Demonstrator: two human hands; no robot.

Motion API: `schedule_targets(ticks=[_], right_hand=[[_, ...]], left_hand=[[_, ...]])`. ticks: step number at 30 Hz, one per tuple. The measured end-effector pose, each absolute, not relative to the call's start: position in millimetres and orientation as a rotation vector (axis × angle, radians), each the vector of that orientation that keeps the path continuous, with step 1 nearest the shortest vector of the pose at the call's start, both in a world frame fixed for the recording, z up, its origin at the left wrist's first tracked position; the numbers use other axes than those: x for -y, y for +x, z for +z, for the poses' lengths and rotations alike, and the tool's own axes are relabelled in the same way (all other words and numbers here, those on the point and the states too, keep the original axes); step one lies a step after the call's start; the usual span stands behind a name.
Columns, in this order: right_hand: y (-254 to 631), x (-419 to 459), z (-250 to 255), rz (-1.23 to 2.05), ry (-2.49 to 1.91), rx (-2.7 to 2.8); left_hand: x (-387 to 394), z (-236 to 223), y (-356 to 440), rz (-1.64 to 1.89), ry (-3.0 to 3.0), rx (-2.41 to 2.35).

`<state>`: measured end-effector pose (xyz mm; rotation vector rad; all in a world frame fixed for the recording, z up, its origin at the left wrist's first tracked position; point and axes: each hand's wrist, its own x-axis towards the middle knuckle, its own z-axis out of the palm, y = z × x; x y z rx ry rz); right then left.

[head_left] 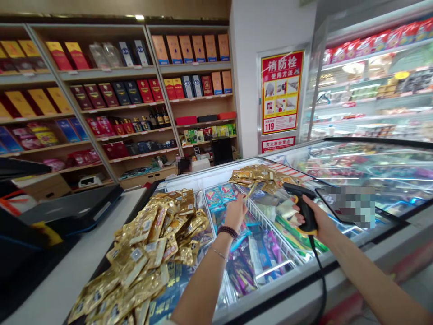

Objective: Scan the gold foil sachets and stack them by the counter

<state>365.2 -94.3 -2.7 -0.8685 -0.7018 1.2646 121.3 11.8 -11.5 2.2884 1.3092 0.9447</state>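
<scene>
My left hand [237, 210], with a beaded bracelet at the wrist, reaches out over the glass-topped freezer [233, 289]. A narrow gold packet [250, 191], seen almost edge-on, sticks out from its closed fingers. In my right hand [313, 214] is a black and yellow barcode scanner [306, 212], its cord [321, 271] hanging down over the freezer's front. The scanner's head points left, towards the packet. To the left of my left arm lies a large spread pile of gold packets [152, 243]. Beyond my hands is a smaller pile of gold packets [259, 175].
Under the glass, wire baskets [267, 221] hold colourful ice-cream packs [218, 196]. A dark flat device [334, 205] lies right of the scanner. On the left stands a counter [84, 257] with black equipment [74, 205]. Stocked shelves [118, 72] and a lit display fridge [375, 85] stand behind.
</scene>
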Motion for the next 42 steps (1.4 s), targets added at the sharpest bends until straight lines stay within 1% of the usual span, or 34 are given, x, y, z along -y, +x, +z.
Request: schedule_targets(ticks=[3,5,8,14,20,22,27,31,36,42], right_hand=[[354.8,92.8,-0.3,1.255,-0.896,0.738],[343.3,90.4,2.1,1.251,-0.916,0.783],[319.0,87.8,7.2,1.243,-0.941,0.871],[274.1,99.3,13.8,1.180,-0.960,1.031],[264.0,121.3,14.7,0.941,-1.163,1.351],[263.6,126.0,15.6,0.978,-1.177,1.357],[258.6,134.0,16.4,1.205,-1.149,1.285],[256.1,137.2,15.3,1.288,-1.117,1.233],[264.6,134.3,11.9,1.342,-1.076,1.111],[268.6,131.8,8.9,1.328,-1.061,1.140]], left_hand=[[-18.9,-16.7,106.3,1.213,1.855,-1.266],[-23.5,-19.8,101.1,1.300,1.559,-1.137],[-25.5,-23.2,96.4,1.371,1.293,-0.967],[-13.5,-24.9,78.8,1.406,1.018,-0.757],[-5.7,-19.8,68.1,1.430,1.011,-0.835],[-5.4,-17.9,67.9,1.435,1.006,-0.852],[-6.8,-15.5,69.5,1.457,0.943,-0.789],[-7.5,-15.5,70.5,1.490,0.888,-0.747],[-5.4,-13.5,70.1,1.485,0.845,-0.708],[-4.6,-13.3,69.9,1.454,0.894,-0.756]])
